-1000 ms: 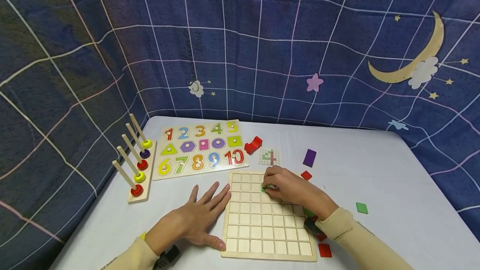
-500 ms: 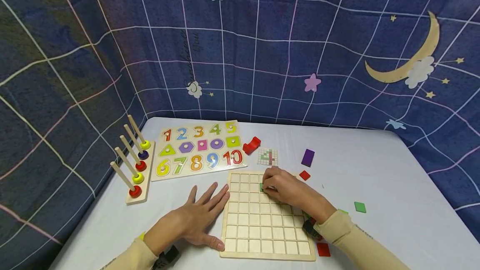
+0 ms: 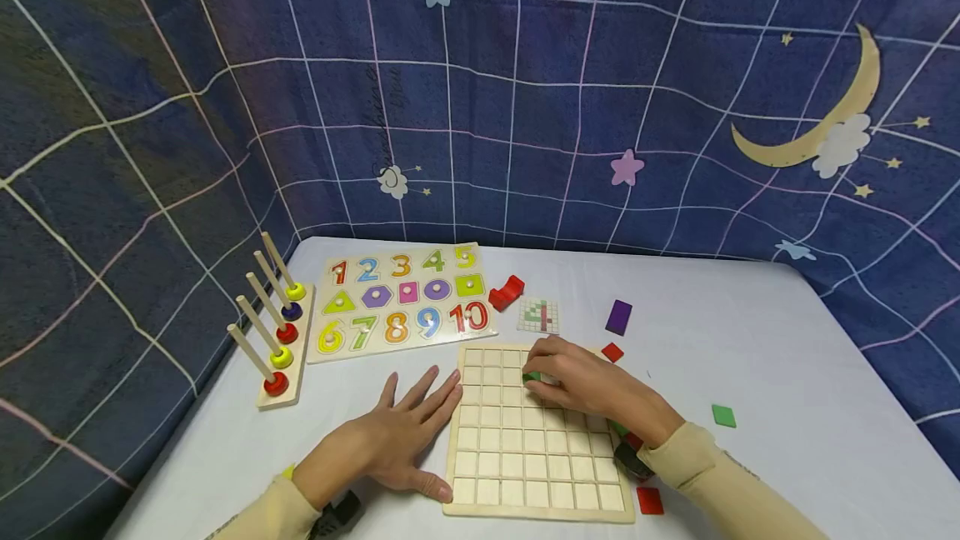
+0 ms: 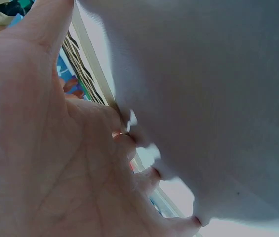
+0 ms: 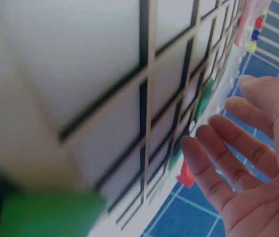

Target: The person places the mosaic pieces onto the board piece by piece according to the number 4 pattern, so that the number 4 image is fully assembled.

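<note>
While the splayed left hand (image 3: pixel 393 440) is touching the board (image 3: pixel 540 514), the loose-fingered right hand (image 3: pixel 581 373) is overhanging a likely light, stiff, edge-pinchable tile (image 3: pixel 531 377).

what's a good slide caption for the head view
Left hand spread beside a wooden grid, right hand over it by a green tile.

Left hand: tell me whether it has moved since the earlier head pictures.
No. In the head view the left hand lies, fingers spread, at the same place along the left edge of the wooden grid board, with no visible shift.
</note>
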